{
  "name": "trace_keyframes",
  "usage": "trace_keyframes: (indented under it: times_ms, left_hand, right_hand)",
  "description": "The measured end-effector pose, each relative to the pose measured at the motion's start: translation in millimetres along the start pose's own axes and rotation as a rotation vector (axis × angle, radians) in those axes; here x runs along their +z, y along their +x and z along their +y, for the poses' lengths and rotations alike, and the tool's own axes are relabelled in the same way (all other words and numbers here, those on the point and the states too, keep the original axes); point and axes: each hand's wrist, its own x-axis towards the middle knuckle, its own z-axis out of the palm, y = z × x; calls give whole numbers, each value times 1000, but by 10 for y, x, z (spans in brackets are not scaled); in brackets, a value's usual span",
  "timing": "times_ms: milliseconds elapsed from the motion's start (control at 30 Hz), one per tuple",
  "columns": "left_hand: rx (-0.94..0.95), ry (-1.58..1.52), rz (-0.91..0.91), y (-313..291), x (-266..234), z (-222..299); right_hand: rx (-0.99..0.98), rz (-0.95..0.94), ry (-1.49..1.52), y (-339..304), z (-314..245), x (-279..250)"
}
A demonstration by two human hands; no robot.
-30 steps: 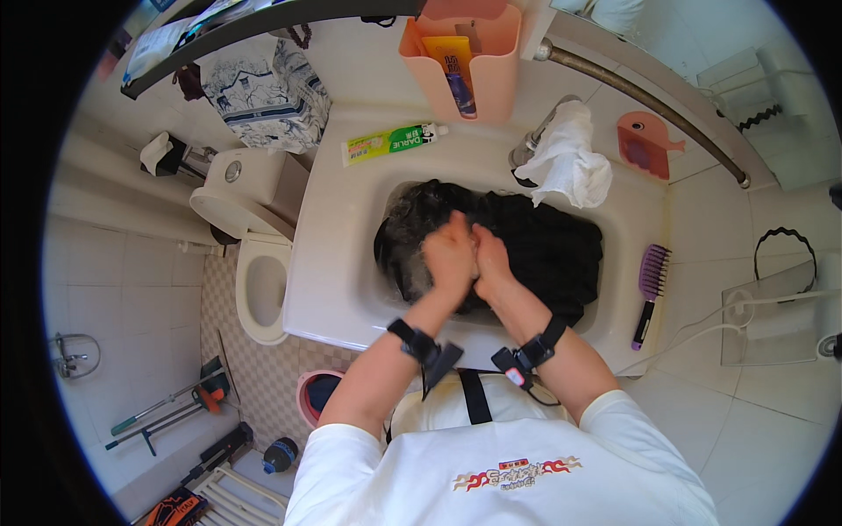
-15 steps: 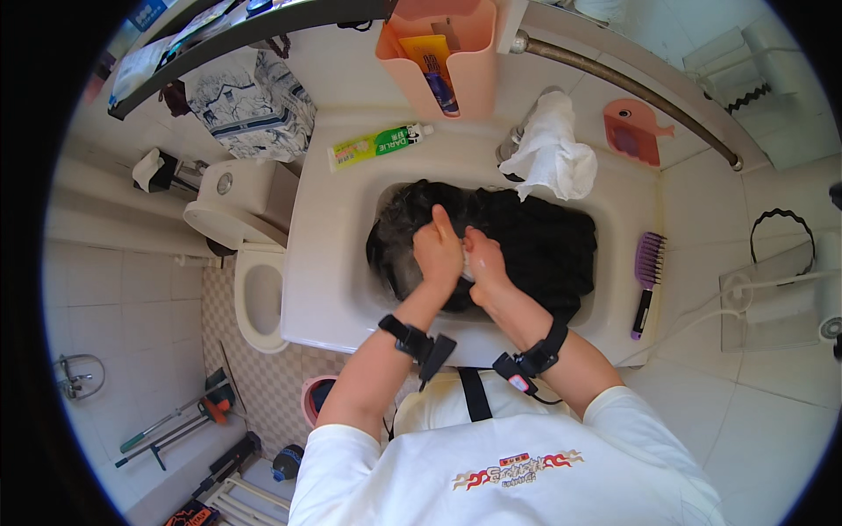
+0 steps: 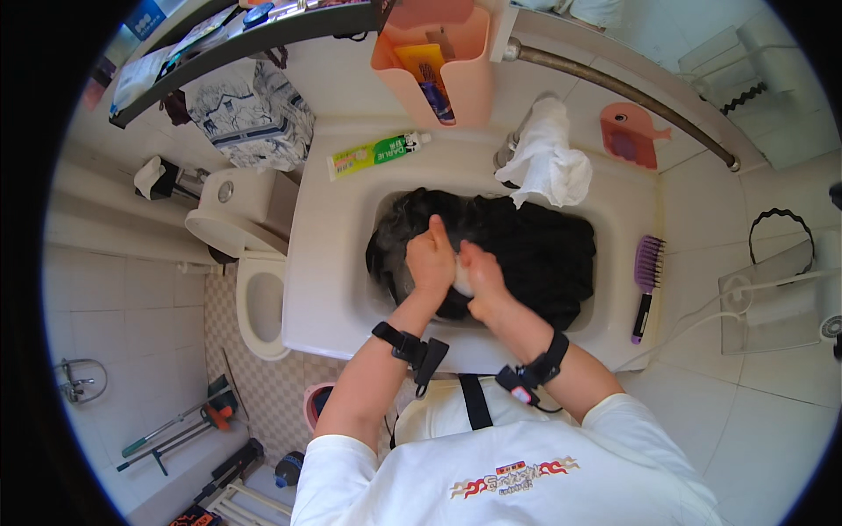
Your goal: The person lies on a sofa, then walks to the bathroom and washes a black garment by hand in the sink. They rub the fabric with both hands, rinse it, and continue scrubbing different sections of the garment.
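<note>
Black clothing (image 3: 539, 254) lies bunched in the water of the white washbasin (image 3: 303, 298). Over its left part, my left hand (image 3: 430, 266) is closed with the thumb pointing up and away. My right hand (image 3: 488, 285) faces it, fingers curled and slightly smeared by motion. Between the two palms shows a small white lump (image 3: 463, 277), pressed by both hands; its exact kind is hidden. Pale, cloudy water or foam shows beside my left hand. A white cloth (image 3: 548, 162) hangs draped over the faucet behind the basin.
On the back ledge lie a green toothpaste tube (image 3: 377, 156) and a pink holder (image 3: 474, 83). A purple hairbrush (image 3: 648, 272) rests on the right rim. A metal bar (image 3: 623, 96) and a pink fish-shaped holder (image 3: 628, 136) are on the wall. The toilet (image 3: 263, 302) stands at left.
My hands have shifted slightly against each other, and more of the white lump shows between them. The right fingers have opened a little. The black clothing stays in the basin.
</note>
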Motion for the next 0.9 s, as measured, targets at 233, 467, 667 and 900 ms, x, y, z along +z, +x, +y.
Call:
trace_keyframes:
  times_ms: [233,467,667,900]
  left_hand:
    - [146,-186,-66,-255,113,-32]
    - [442,-12,61,-353,255,-116]
    - [-464,-735,-285,166,-203,-171]
    - [-766,-1191,-408,161,-435,62]
  right_hand:
    - [34,-68,121,149,2,-68]
    - [100,-233,252,412,117,-219]
    - [53,-432,321,19,-248,-164]
    - [-310,-645,-96,-29,-298,-557]
